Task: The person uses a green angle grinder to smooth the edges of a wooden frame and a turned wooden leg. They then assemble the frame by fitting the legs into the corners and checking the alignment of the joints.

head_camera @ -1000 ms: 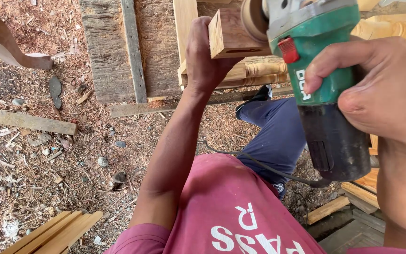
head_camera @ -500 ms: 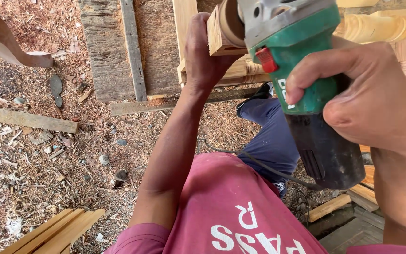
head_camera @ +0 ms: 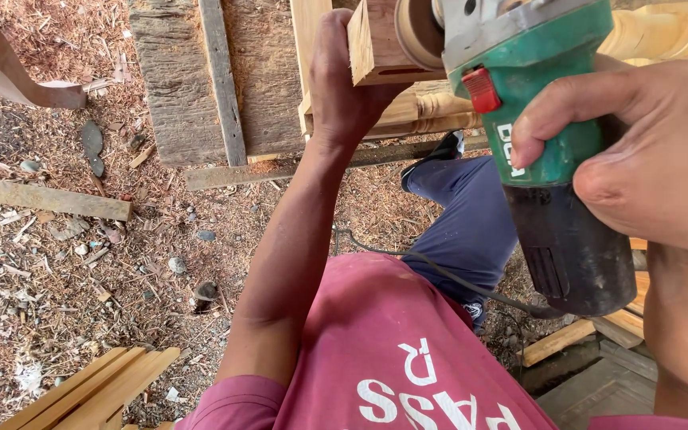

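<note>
While the left hand [head_camera: 344, 80] grips the square pale wooden block [head_camera: 376, 44], sanding goes on.
The right hand [head_camera: 639, 151] holds the green electric grinder [head_camera: 535, 119], now pushed closer against the wood than before.

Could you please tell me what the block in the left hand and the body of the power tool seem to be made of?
The block looks like bare, unfinished pale wood, with visible grain and sawn edges. The power tool seems to have a green and black moulded plastic body, smooth and slightly glossy, with a grey, probably metal head.

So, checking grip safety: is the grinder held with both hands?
No, only the right hand grips the green grinder; the left hand holds the wooden block.
</note>
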